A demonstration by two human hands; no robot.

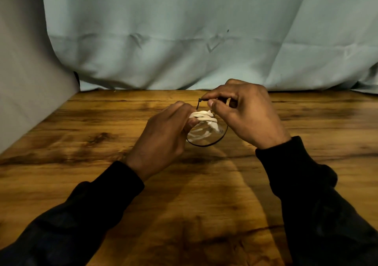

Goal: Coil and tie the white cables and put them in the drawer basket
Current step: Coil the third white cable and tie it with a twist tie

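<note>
Tying step: my left hand (163, 134) grips white cable coil (201, 122). R hand (243, 112) pinches black tie (206, 144) end just above coil. Next, I reckon: cinch tie tight.

A wooden table (81, 143) with dark, streaky grain fills the lower view. Behind it hangs a creased pale blue-green cloth backdrop (184, 40), and a plain grey panel (24, 71) stands along the left edge.
</note>
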